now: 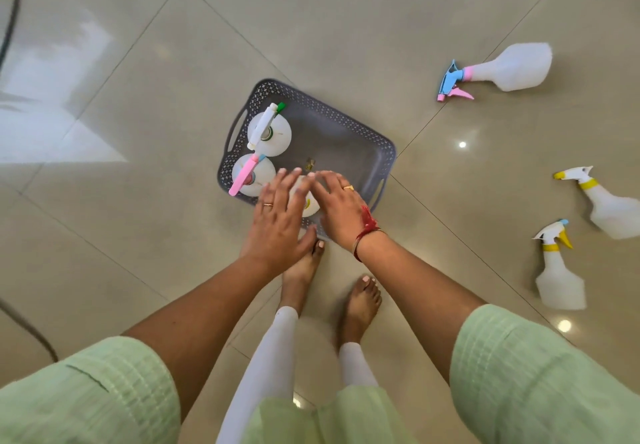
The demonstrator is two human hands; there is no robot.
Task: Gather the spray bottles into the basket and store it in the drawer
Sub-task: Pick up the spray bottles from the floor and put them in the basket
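Grey basket (346, 139) on floor (138, 201) holds upright spray bottles; left hand (277, 222) and right hand (341, 208) open, fingers spread over third bottle (309, 203). Three bottles lie outside.

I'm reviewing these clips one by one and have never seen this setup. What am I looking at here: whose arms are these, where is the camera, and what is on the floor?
There is no machine. A person wears a wide-angle camera on the head, so you look down along their own arms and bare feet at a tiled floor.

The left hand and right hand hover, fingers spread, over the near end of a grey basket. Neither visibly grips anything. A bottle sits mostly hidden beneath them.

Two bottles already stand in the basket: a green-tipped one and a pink-triggered one.

Three more lie on the floor to the right: a pink-and-blue one and two yellow ones.

No drawer is in view.
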